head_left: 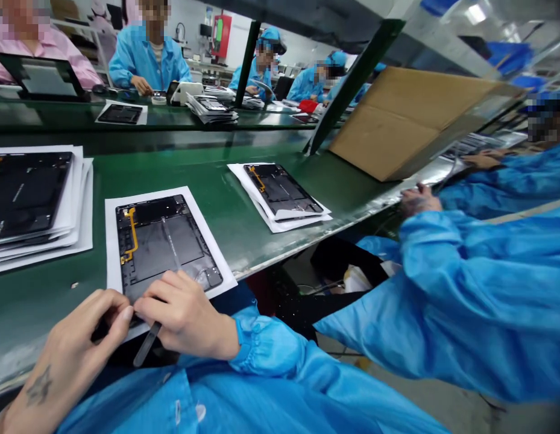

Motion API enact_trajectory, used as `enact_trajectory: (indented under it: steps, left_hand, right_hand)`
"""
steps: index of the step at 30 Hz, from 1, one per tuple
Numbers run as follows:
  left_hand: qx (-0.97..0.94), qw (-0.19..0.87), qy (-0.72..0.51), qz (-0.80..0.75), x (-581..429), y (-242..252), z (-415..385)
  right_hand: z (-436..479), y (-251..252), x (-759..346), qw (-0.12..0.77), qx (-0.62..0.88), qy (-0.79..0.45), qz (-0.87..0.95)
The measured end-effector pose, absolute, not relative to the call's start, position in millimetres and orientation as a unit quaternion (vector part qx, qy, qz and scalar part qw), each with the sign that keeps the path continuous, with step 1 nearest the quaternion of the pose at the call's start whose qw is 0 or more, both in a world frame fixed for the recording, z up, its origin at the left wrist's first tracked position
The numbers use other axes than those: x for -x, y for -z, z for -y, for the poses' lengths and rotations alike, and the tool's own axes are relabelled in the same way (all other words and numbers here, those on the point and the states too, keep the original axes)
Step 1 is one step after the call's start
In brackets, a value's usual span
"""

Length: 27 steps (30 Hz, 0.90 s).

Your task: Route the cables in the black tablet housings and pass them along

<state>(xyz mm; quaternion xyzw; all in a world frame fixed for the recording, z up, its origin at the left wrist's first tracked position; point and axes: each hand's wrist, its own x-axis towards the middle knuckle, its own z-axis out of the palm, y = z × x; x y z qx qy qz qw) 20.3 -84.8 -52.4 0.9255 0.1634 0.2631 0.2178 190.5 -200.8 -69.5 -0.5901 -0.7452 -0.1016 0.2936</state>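
Workers in blue and pink coats (151,57) sit along a far row of a bright workshop, and nearer in the head view runs a long, glossy green bench (193,172). At its near edge, left of the middle, lies an open black rectangular tablet-like shell (148,235) on a white paper sheet (112,241), with an orange ribbon cable (134,232) along its left side.

Both bare hands meet at the shell's near left corner. The left hand (81,349) has thumb and forefinger drawn into a narrow grip; whether a small part sits between them is hidden. The right hand (184,313) pinches close beside it, its grip also holding a slim grey tool (147,346), pointing down past the bench edge.

Work on this shell looks under way, judging by the hands; the cable lies in place. A layered stack of black shells and white sheets (31,193) at the left and a smaller black shell on white paper (280,187) toward the right edge show orange pieces too; which are finished, I cannot tell.

Green surface shows on both sides of the middle sheet, giving sideways room. A brown cardboard box (397,120) and a neighbour's blue sleeve (442,271) limit reach rightward.
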Motion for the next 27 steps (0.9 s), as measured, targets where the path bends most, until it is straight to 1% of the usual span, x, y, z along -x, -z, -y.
enact_trajectory:
  steps: [3,9,13,17,19,27]
  left_hand:
    - [-0.924,0.225,-0.261,-0.168,-22.4,50.2,87.7]
    - [-0.912,0.259,-0.234,-0.214,-22.9,43.9,94.5]
    - [-0.899,0.278,-0.230,-0.249,-20.6,37.8,98.6]
    - [-0.876,0.263,-0.304,-0.265,-18.1,36.1,96.6]
    - [-0.869,0.257,-0.333,-0.260,-17.2,36.3,96.8]
    - [-0.859,0.293,-0.348,-0.235,-22.5,39.0,104.6]
  right_hand:
    - [201.6,62.5,-191.6,0.279,0.589,0.100,0.752]
    - [198.4,55.5,-193.0,0.282,0.577,0.081,0.762]
    - [195.8,58.7,-194.7,0.328,0.564,0.047,0.756]
    - [191.1,62.4,-196.3,0.408,0.566,-0.022,0.716]
    - [190.0,61.7,-196.5,0.433,0.572,-0.043,0.695]
    - [190.9,56.2,-196.8,0.456,0.563,-0.065,0.686]
